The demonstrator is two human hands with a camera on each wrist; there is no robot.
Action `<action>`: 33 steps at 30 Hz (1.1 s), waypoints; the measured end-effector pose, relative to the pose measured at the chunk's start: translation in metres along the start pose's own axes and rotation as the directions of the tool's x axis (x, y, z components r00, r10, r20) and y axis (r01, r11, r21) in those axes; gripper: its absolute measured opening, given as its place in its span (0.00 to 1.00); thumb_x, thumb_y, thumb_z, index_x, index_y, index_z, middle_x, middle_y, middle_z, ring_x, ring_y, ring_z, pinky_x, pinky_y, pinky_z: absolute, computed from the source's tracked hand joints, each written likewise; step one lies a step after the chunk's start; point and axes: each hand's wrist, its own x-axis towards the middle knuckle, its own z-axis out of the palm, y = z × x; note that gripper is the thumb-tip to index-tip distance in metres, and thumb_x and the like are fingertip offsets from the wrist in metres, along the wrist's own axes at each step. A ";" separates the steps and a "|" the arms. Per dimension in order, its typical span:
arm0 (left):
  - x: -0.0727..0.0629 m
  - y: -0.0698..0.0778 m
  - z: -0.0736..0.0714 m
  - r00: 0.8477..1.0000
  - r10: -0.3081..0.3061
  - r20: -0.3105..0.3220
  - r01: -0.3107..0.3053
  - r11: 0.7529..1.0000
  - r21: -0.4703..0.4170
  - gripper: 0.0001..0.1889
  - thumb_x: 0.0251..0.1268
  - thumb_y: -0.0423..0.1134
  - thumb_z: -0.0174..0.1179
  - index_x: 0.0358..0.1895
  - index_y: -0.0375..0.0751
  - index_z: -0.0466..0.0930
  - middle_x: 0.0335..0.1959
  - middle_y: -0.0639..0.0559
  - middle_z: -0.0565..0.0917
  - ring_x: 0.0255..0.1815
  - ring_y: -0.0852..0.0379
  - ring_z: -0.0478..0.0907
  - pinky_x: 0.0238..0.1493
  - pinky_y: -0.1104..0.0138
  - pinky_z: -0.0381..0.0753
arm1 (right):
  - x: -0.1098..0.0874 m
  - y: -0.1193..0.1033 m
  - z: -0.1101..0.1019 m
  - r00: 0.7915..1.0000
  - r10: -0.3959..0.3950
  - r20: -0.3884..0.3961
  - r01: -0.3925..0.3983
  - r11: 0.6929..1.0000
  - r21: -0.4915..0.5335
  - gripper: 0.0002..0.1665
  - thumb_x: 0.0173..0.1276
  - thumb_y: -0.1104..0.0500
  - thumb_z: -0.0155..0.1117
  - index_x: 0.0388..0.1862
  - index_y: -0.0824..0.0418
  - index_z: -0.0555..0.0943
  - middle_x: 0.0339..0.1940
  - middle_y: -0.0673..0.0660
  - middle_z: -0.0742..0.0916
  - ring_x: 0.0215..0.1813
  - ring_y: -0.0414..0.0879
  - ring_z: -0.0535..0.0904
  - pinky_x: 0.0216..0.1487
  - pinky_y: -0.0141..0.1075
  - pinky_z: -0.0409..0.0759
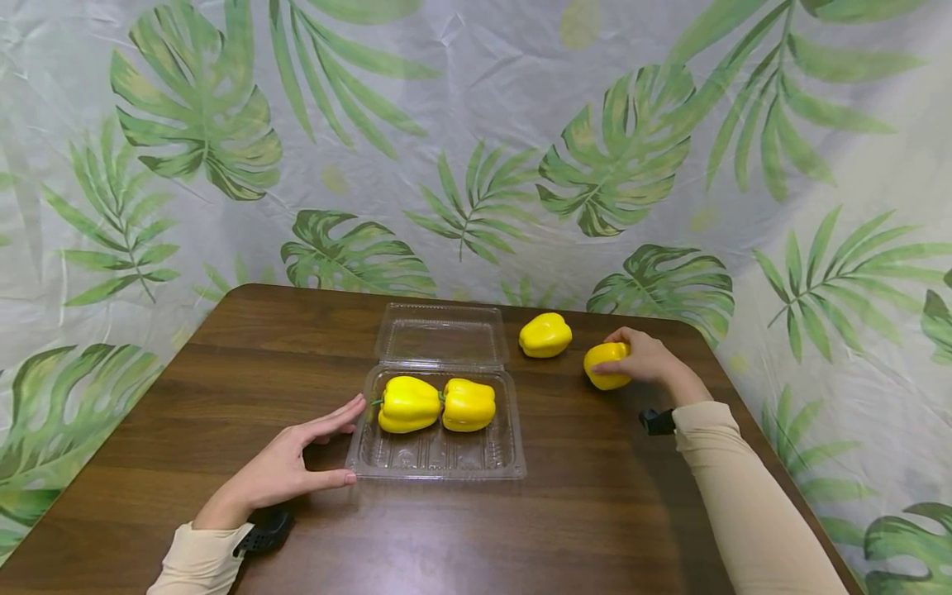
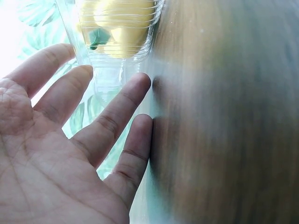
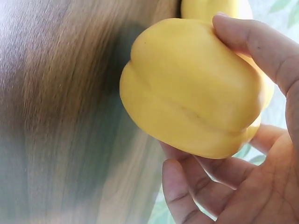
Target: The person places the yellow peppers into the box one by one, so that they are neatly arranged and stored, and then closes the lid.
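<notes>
Two yellow bell peppers, one on the left (image 1: 408,405) and one on the right (image 1: 468,406), lie side by side in the clear plastic clamshell container (image 1: 476,465). My left hand (image 1: 297,463) is at the container's left side, fingers straight and spread, fingertips right at its rim. In the left wrist view its palm faces the container, with a green stem showing through the plastic. My right hand (image 1: 645,360) grips another yellow bell pepper (image 3: 191,88) between thumb and fingers, to the right of the container. One more yellow bell pepper (image 1: 545,335) lies on the table between them.
The container's hinged lid (image 1: 442,335) lies folded back toward the far edge of the brown wooden table (image 1: 223,372). A leaf-printed cloth (image 1: 476,124) hangs behind the table. Each wrist wears a black camera strap.
</notes>
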 end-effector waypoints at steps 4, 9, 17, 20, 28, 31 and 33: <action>0.001 0.000 0.000 1.000 0.004 0.000 -0.004 1.000 0.002 0.47 0.64 0.52 0.78 0.85 0.53 0.65 0.84 0.53 0.69 0.65 0.66 0.82 0.69 0.75 0.72 | -0.004 -0.006 0.000 1.000 -0.016 -0.011 0.016 1.000 0.015 0.45 0.68 0.37 0.75 0.70 0.66 0.73 0.64 0.70 0.83 0.57 0.61 0.80 0.55 0.48 0.80; 0.001 -0.001 0.000 1.000 0.000 0.000 0.000 1.000 -0.006 0.48 0.64 0.52 0.78 0.85 0.52 0.65 0.84 0.53 0.70 0.66 0.65 0.83 0.69 0.74 0.73 | -0.007 -0.012 0.002 0.999 -0.048 -0.024 0.048 0.999 0.003 0.45 0.68 0.36 0.75 0.71 0.64 0.74 0.64 0.69 0.83 0.57 0.60 0.80 0.56 0.48 0.80; 0.001 -0.001 0.000 1.000 -0.004 -0.001 0.004 1.000 0.002 0.48 0.64 0.52 0.78 0.85 0.53 0.65 0.84 0.54 0.70 0.66 0.65 0.82 0.68 0.73 0.74 | -0.008 -0.019 0.008 0.995 -0.082 -0.049 0.084 0.996 0.038 0.43 0.68 0.38 0.76 0.69 0.63 0.74 0.61 0.67 0.85 0.55 0.58 0.82 0.55 0.46 0.81; 0.001 -0.001 0.000 1.000 -0.003 0.000 0.003 1.000 0.002 0.48 0.64 0.52 0.78 0.85 0.53 0.65 0.84 0.53 0.69 0.66 0.65 0.82 0.68 0.73 0.74 | -0.010 -0.022 0.011 0.994 -0.090 -0.055 0.092 0.994 0.051 0.42 0.68 0.39 0.76 0.69 0.63 0.74 0.61 0.68 0.85 0.56 0.59 0.82 0.55 0.46 0.81; 0.000 0.000 0.000 1.000 -0.006 -0.001 0.006 1.000 0.012 0.48 0.64 0.52 0.78 0.85 0.54 0.64 0.84 0.54 0.69 0.66 0.64 0.82 0.69 0.73 0.74 | -0.017 -0.030 0.017 0.993 -0.099 -0.068 0.106 0.990 0.093 0.41 0.69 0.40 0.76 0.69 0.62 0.73 0.61 0.67 0.85 0.56 0.57 0.82 0.53 0.43 0.81; 0.000 -0.001 0.001 1.000 -0.004 -0.004 0.004 1.000 0.016 0.48 0.64 0.53 0.78 0.85 0.54 0.64 0.84 0.53 0.69 0.65 0.64 0.83 0.69 0.72 0.74 | -0.020 -0.030 0.019 0.992 -0.106 -0.074 0.113 0.988 0.105 0.42 0.69 0.40 0.76 0.71 0.62 0.73 0.61 0.67 0.85 0.56 0.57 0.83 0.51 0.40 0.80; 0.000 -0.002 0.001 1.000 -0.001 -0.005 0.001 1.000 0.016 0.48 0.64 0.53 0.78 0.85 0.54 0.64 0.85 0.53 0.68 0.65 0.65 0.83 0.70 0.72 0.74 | -0.021 -0.030 0.020 0.992 -0.108 -0.071 0.115 0.988 0.107 0.44 0.69 0.39 0.75 0.73 0.63 0.73 0.62 0.68 0.85 0.56 0.56 0.83 0.51 0.41 0.80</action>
